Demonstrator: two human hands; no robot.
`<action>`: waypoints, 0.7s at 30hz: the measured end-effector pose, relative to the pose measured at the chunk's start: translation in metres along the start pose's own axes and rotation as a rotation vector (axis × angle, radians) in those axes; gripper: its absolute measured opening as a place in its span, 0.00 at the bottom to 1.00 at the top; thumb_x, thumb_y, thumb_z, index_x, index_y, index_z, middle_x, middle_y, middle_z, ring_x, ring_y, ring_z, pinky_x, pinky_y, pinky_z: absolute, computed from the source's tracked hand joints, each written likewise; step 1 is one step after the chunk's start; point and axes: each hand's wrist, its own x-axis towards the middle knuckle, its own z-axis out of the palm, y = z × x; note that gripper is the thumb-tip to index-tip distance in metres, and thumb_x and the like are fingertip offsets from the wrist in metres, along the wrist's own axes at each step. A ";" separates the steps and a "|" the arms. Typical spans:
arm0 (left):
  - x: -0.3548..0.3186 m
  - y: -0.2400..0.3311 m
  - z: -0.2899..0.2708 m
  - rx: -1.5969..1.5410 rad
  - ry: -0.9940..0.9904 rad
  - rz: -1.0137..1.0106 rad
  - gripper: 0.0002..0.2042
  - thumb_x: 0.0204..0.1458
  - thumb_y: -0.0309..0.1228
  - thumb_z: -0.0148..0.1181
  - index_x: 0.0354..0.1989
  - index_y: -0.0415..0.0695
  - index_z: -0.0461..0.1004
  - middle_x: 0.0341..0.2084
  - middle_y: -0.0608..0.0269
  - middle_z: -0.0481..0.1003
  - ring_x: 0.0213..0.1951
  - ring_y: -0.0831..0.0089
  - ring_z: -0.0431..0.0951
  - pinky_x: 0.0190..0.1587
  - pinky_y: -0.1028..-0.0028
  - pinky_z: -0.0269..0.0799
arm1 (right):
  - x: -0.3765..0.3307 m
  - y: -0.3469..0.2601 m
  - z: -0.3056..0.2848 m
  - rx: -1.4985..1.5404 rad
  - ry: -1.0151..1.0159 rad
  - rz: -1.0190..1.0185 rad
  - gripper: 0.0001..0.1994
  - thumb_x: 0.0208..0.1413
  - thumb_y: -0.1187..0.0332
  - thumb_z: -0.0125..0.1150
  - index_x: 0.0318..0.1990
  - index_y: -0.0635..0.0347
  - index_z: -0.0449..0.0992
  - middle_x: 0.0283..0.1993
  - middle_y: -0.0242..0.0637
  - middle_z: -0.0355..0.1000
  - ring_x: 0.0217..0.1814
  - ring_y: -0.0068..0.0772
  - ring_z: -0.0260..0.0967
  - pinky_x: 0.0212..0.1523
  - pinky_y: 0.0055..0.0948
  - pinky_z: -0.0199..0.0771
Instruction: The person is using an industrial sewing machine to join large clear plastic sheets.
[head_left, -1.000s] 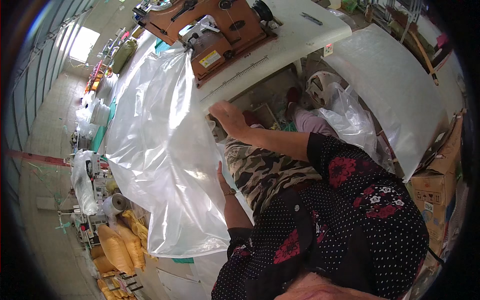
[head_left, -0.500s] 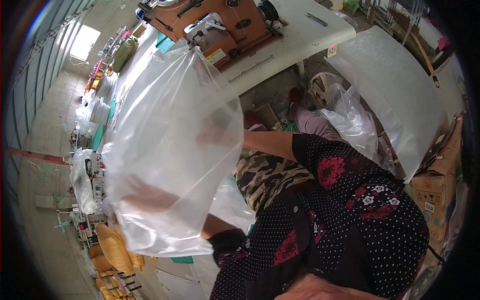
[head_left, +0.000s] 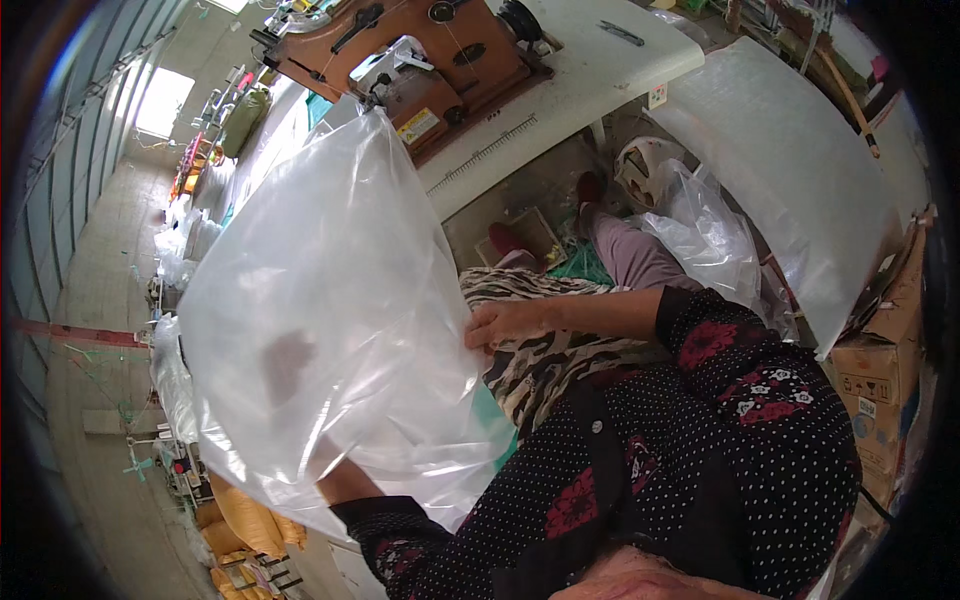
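Two hands are working one large clear plastic bag (head_left: 330, 330), which is hanging in front of the person's lap, below the edge of the white table (head_left: 600, 70) carrying the brown sewing machine (head_left: 420, 50). The film looks feather-light, limp and slippery, likely to slide and balloon, so its edges seem the best hold. The right hand (head_left: 510, 322) is pinching the bag's right edge, fingers (head_left: 480, 335) closed narrowly on the film. The left hand (head_left: 288, 362) is showing only as a dark blur behind the plastic; I cannot tell how its fingers are set.
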 end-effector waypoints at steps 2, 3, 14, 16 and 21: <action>-0.092 0.099 -0.216 -0.025 -0.075 0.022 0.14 0.55 0.33 0.58 0.46 0.38 0.74 0.34 0.57 0.77 0.37 0.68 0.78 0.40 0.69 0.74 | -0.018 0.002 -0.018 0.165 0.161 0.108 0.13 0.61 0.61 0.55 0.34 0.62 0.77 0.28 0.31 0.73 0.30 0.22 0.69 0.35 0.24 0.70; -0.147 0.090 -0.226 0.038 -0.109 -0.012 0.14 0.55 0.33 0.58 0.45 0.38 0.74 0.34 0.57 0.77 0.37 0.68 0.78 0.40 0.69 0.74 | -0.012 0.016 -0.022 0.174 0.089 0.115 0.13 0.61 0.61 0.55 0.34 0.62 0.77 0.28 0.31 0.73 0.30 0.22 0.69 0.35 0.24 0.70; 0.010 0.275 0.290 -0.020 -0.420 -0.210 0.13 0.55 0.34 0.57 0.44 0.38 0.74 0.32 0.56 0.78 0.35 0.70 0.78 0.39 0.69 0.74 | 0.008 0.023 -0.024 -0.184 0.469 -0.218 0.19 0.60 0.66 0.54 0.57 0.61 0.63 0.41 0.33 0.71 0.38 0.25 0.69 0.38 0.25 0.69; 0.019 0.281 0.313 -0.064 -0.486 -0.200 0.13 0.56 0.34 0.57 0.43 0.38 0.74 0.32 0.56 0.78 0.35 0.70 0.78 0.38 0.69 0.74 | -0.003 -0.014 -0.013 -0.256 0.566 -0.305 0.23 0.59 0.67 0.54 0.60 0.62 0.58 0.46 0.36 0.69 0.46 0.28 0.68 0.44 0.28 0.68; -0.018 0.292 0.286 -0.083 -0.636 -0.224 0.13 0.56 0.35 0.57 0.42 0.38 0.74 0.32 0.56 0.78 0.34 0.71 0.79 0.38 0.69 0.73 | -0.002 -0.030 -0.005 -0.540 0.793 -0.421 0.25 0.58 0.70 0.54 0.62 0.62 0.57 0.55 0.45 0.66 0.64 0.39 0.59 0.59 0.35 0.61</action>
